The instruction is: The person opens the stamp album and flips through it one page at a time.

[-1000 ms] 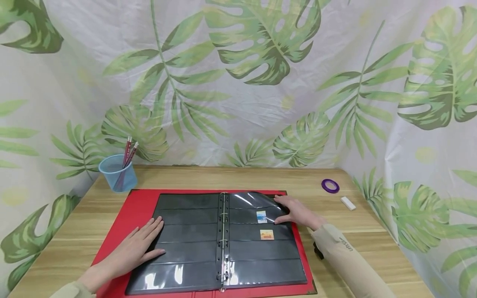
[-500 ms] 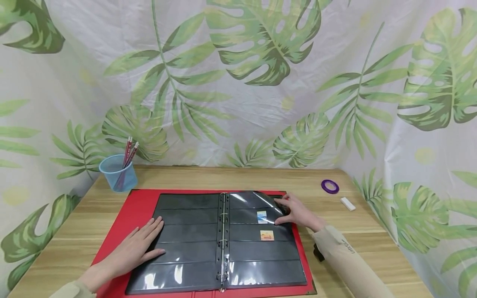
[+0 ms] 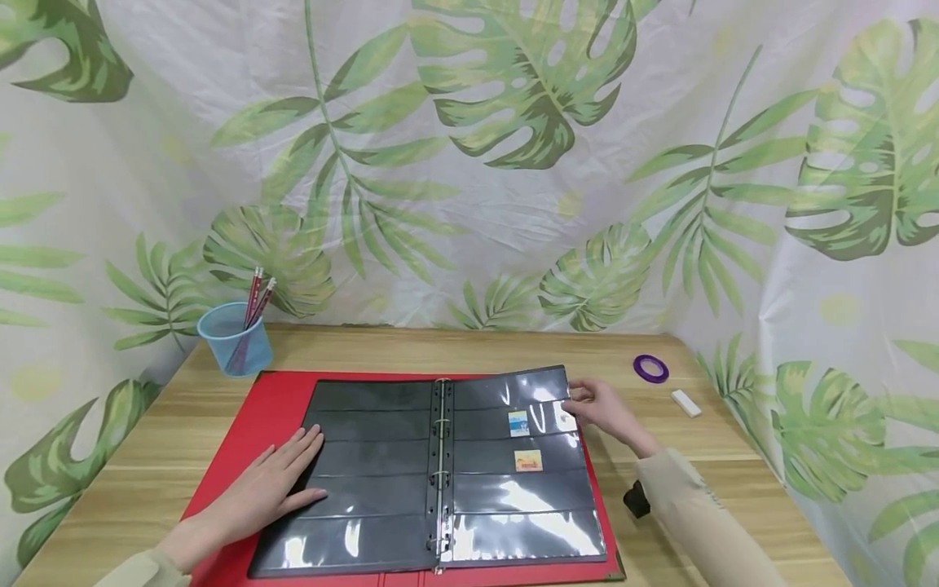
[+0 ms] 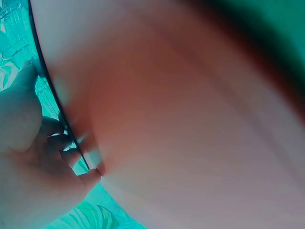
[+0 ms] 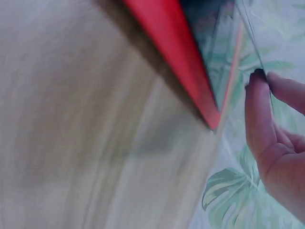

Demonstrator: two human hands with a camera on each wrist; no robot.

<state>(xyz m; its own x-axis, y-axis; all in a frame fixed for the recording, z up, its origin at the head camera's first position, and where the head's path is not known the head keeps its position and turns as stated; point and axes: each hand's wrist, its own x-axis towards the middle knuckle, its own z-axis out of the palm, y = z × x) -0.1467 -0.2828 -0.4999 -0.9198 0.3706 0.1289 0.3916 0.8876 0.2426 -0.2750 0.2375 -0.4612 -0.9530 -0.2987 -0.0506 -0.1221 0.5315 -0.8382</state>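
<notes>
A red ring binder (image 3: 235, 436) lies open on the table, with black pocket pages on both sides of its metal rings. On the right-hand page (image 3: 484, 493) sit two small stamps: a blue and white one (image 3: 518, 423) and, below it, a yellow-orange one (image 3: 528, 461). My right hand (image 3: 605, 412) pinches that page's outer edge near the top corner, and the page is lifted off the binder there. In the right wrist view thumb and finger (image 5: 259, 109) meet on the thin page edge. My left hand (image 3: 275, 481) rests flat with straight fingers on the left page's outer edge.
A blue mesh cup (image 3: 235, 342) with red pencils (image 3: 257, 302) stands at the back left. At the back right lie a purple tape roll (image 3: 650, 368) and a white eraser (image 3: 685, 403). A small black object (image 3: 637, 500) is beside the right forearm. Leaf-patterned cloth hangs behind.
My right hand has moved slightly right and raised the right page's outer edge, which was curled only at its top corner before. The left hand stays in place.
</notes>
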